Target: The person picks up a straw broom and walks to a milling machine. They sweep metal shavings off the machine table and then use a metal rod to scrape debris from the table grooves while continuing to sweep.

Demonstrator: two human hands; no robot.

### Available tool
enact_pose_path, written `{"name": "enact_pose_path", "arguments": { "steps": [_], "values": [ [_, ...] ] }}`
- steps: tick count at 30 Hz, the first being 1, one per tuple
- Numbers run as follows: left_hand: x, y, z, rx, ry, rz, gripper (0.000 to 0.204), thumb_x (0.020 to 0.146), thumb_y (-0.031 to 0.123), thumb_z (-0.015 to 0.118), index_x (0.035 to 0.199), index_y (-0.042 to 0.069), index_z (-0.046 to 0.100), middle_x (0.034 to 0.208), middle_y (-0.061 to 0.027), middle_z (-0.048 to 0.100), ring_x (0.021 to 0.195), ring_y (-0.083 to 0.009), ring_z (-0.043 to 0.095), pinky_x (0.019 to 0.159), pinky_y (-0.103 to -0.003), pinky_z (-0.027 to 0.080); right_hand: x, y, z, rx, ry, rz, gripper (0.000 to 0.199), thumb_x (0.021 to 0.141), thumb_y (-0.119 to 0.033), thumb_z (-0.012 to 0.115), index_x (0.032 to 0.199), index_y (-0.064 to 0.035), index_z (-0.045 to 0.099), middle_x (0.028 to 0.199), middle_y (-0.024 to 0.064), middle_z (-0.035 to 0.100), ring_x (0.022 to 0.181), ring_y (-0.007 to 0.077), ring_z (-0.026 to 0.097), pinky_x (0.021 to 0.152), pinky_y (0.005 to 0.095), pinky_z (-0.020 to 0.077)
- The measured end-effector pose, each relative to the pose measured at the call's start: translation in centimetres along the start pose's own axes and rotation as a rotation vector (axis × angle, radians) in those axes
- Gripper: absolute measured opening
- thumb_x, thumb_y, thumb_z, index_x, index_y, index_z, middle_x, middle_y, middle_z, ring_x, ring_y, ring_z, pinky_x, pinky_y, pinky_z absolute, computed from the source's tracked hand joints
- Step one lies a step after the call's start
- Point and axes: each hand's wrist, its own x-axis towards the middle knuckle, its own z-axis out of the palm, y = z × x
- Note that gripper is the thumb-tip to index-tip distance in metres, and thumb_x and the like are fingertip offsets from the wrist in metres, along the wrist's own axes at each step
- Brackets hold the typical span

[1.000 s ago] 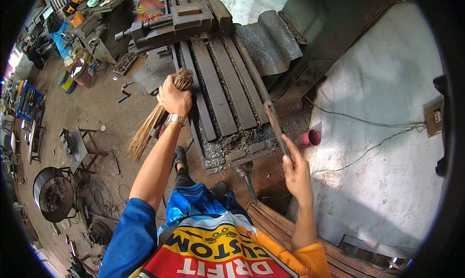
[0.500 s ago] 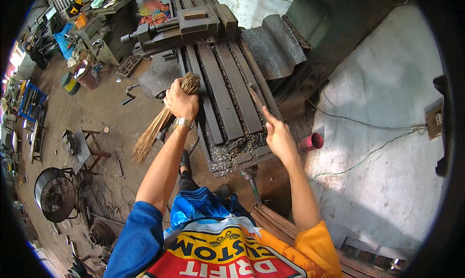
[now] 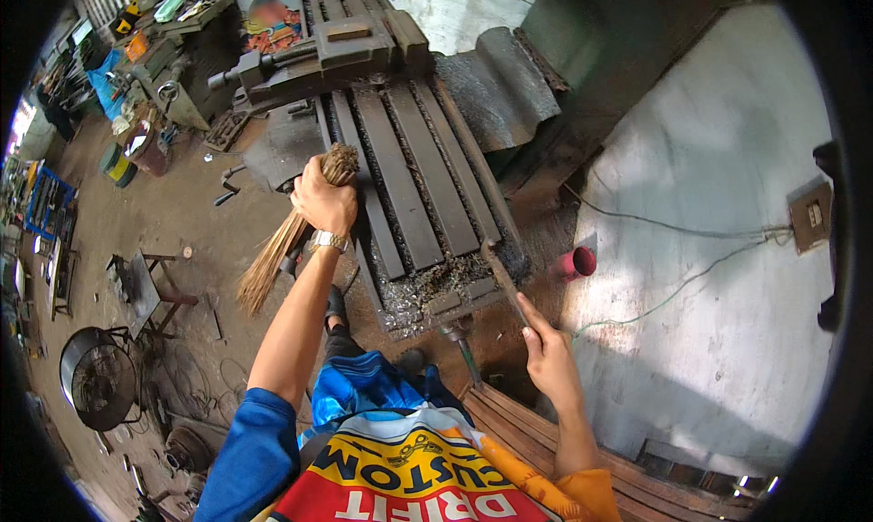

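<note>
Machine table (image 3: 409,185): one, slotted, carrying metal chips (image 3: 427,286) at its near end.
Broom (image 3: 289,235): one, hanging beside the table's left edge.
Left hand (image 3: 323,199): clenching the broom.
Right hand (image 3: 546,354): gripping one flat metal strip (image 3: 500,276), touching the chips.

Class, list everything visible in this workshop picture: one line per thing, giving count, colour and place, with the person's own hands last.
Slotted machine table: one, dark grey, centre.
Metal chips: a heap, grey, on the table's near end.
Vise: one, dark, on the table's far end.
Cup: one, pink, right of the table.
Fan: one, black, on the floor, lower left.
Broom: one, straw brown, in the left hand.
Flat strip: one, rusty, in the right hand.
Left hand: gripping the broom.
Right hand: gripping the strip.
</note>
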Motion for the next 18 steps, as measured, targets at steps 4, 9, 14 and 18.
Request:
{"name": "enact_pose_path", "arguments": {
  "steps": [4, 9, 14, 18],
  "values": [
    [0.0, 0.0, -0.1, -0.012, 0.016, 0.004, 0.04, 0.07, 0.011, 0.068, 0.11, 0.015, 0.066, 0.102, -0.0083, 0.071, 0.103, -0.0363, 0.061, 0.09, -0.047, 0.044, 3.4, -1.4, -0.1, 0.038, 0.07, -0.135, 0.049, 0.103, -0.007, 0.05, 0.151, -0.0142, 0.048, 0.135, 0.0237, 0.058, 0.119, 0.0462, 0.055, 0.094, 0.048, 0.0512],
    [0.2, 0.2, -0.3, 0.02, -0.02, -0.011, 0.037, 0.072, 0.011, 0.066, 0.109, 0.013, 0.066, 0.103, -0.0081, 0.071, 0.103, -0.0348, 0.061, 0.09, -0.046, 0.043, 12.4, -1.6, 2.6, -0.122, 0.067, -0.155, 0.05, 0.102, -0.007, 0.05, 0.152, -0.0139, 0.046, 0.119, 0.0288, 0.065, 0.106, 0.0486, 0.061, 0.086, 0.0529, 0.0514],
    [0.1, 0.2, -0.5, 0.009, -0.016, 0.007, 0.035, 0.074, 0.011, 0.066, 0.109, 0.013, 0.066, 0.104, -0.0076, 0.07, 0.101, -0.0343, 0.061, 0.088, -0.045, 0.043, 12.4, -0.4, 4.1, -0.221, -0.011, -0.037, 0.058, 0.101, -0.006, 0.052, 0.156, -0.0224, 0.041, 0.096, 0.0324, 0.067, 0.091, 0.0495, 0.065, 0.078, 0.0582, 0.0499],
    [0.0, 0.2, -0.4, 0.008, -0.029, -0.016, 0.034, 0.075, 0.014, 0.068, 0.109, 0.013, 0.066, 0.105, -0.0072, 0.07, 0.102, -0.0336, 0.06, 0.09, -0.045, 0.043, 6.3, 0.7, 3.3, -0.34, -0.01, -0.018, 0.066, 0.099, -0.006, 0.055, 0.159, -0.0265, 0.036, 0.09, 0.0292, 0.068, 0.087, 0.0473, 0.067, 0.076, 0.0561, 0.0508]
  ]
}}
